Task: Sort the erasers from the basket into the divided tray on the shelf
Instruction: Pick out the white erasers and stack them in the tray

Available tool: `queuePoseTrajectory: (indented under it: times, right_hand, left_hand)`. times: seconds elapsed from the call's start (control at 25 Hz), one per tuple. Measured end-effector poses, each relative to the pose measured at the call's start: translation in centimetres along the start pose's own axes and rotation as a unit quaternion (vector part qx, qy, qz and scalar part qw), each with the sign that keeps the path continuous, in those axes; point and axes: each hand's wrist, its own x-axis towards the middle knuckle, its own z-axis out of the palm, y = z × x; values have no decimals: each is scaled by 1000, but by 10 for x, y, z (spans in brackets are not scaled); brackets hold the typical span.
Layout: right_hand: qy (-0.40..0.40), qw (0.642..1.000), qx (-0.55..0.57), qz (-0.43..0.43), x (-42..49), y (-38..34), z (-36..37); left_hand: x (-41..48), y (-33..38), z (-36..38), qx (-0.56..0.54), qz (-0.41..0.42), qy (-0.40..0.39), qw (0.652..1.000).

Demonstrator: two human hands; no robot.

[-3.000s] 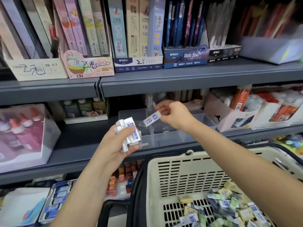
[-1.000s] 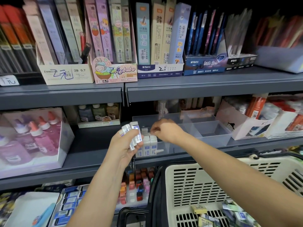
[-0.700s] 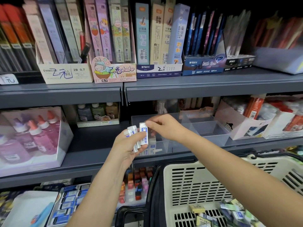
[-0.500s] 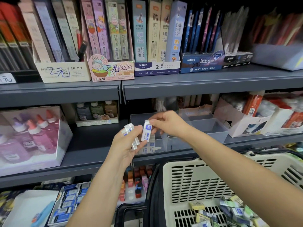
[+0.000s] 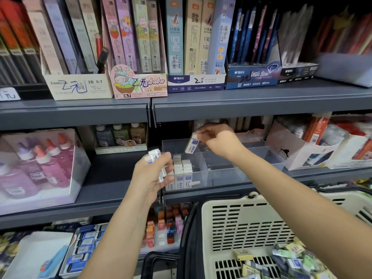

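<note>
White, blue-labelled eraser (image 5: 191,145) pinched in my right grip (image 5: 219,140), long axis nearly upright, hanging just above the divided tray (image 5: 225,178), over the standing rows (image 5: 182,168) in its left compartment. My left grip (image 5: 153,176), curled round spare erasers (image 5: 154,156), hovers at the tray's left edge.

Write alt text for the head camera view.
The right hand pinches a white eraser above the clear divided tray on the shelf, while the left hand grips spare erasers. A cream basket holding loose erasers sits below.
</note>
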Motion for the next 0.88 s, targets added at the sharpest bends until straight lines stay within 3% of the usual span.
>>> queuePoseTrajectory:
  times: [0.08, 0.28, 0.44, 0.52, 0.6, 0.68, 0.88]
  right_hand:
    - [-19, 989, -148, -16, 6, 2, 9]
    - [-112, 959, -260, -21, 4, 12, 45]
    - [-124, 938, -316, -70, 1, 14, 47]
    - [-84, 957, -264, -83, -3, 11, 40]
    - [-78, 987, -111, -82, -10, 2, 32]
    - [-117, 989, -11, -90, -20, -8, 27]
    - [-145, 984, 89, -51, -27, -10, 17]
  left_hand:
    - [1, 0, -2, 16, -1, 13, 1000]
    - [1, -3, 1, 4, -12, -11, 1000]
    - [1, -4, 2, -23, -28, -32, 999]
    - [1, -4, 2, -27, -28, -35, 999]
    - [0, -3, 4, -36, -31, -41, 998]
    - [-2, -3, 6, -31, -34, -50, 998]
    - [-5, -1, 5, -56, -64, -56, 995]
